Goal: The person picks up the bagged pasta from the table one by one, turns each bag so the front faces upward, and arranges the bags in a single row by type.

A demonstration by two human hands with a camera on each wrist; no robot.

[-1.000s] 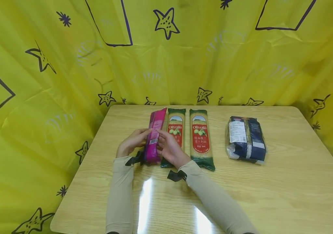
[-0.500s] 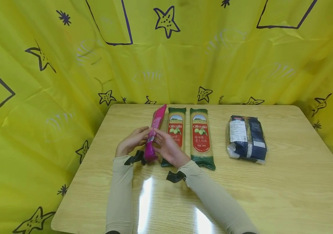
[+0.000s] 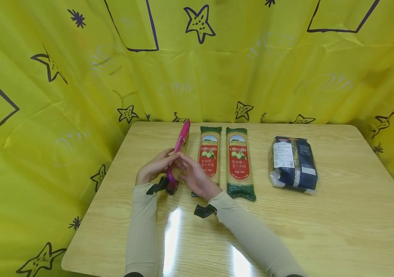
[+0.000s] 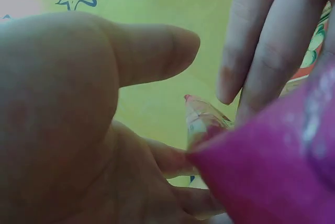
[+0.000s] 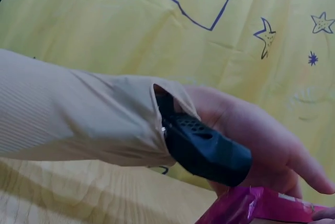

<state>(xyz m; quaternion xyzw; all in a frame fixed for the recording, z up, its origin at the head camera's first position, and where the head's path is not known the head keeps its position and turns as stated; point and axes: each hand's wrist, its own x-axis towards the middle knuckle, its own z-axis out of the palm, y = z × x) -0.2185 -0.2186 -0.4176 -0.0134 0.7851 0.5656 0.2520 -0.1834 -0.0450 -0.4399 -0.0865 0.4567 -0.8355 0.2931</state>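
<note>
A long pink food packet (image 3: 182, 138) stands on its narrow edge between both hands, at the left of the table. My left hand (image 3: 154, 168) holds it from the left, and in the left wrist view its fingers pass behind the packet (image 4: 272, 166) while the thumb sticks out straight. On the other side is my right hand (image 3: 199, 180), its fingers fairly straight and close against the packet. The right wrist view shows the right hand (image 5: 256, 135) above one pink end. Contact at the fingertips is partly hidden.
Two green-ended spaghetti packets (image 3: 209, 150) (image 3: 238, 157) lie side by side right of the hands. Farther right is a dark blue bag (image 3: 294, 163) with white labels. All rest on a wooden table (image 3: 339, 231), with a yellow patterned curtain (image 3: 217, 77) behind it.
The pink packet has rolled from showing its barcode face to standing on edge, its far end shifting left. The right hand has moved slightly left; the other packets stay put.
</note>
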